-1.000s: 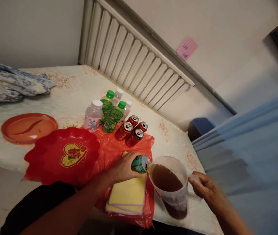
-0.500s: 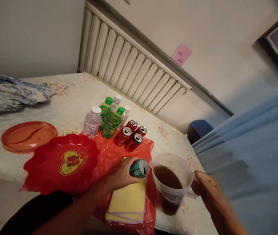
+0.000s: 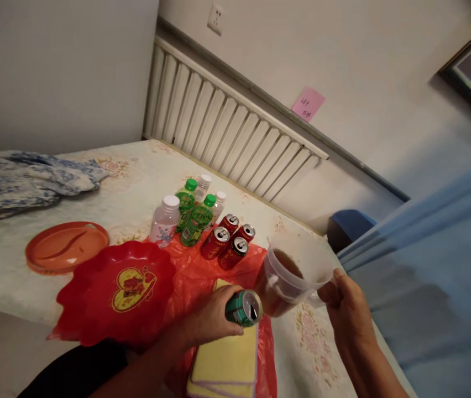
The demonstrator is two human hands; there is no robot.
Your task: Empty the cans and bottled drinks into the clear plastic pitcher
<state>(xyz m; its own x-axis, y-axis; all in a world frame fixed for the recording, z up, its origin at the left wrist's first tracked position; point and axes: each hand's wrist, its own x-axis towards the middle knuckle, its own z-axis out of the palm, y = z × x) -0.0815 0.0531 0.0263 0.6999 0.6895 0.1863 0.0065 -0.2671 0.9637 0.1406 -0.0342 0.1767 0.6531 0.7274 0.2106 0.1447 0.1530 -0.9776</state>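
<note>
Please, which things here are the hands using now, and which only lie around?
In use: green can in the left hand; clear jug of brown liquid, tilted, in the right hand.

Lying about: three red cans; bottles; red heart tray; orange tray; yellow cloth; red plastic bag; blue floral cloth.

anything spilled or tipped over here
No spill shows. The pitcher, held by the right hand, is tilted with brown liquid inside, and the opened green can in the left hand lies on its side. The bottles and red cans behind stand upright.
</note>
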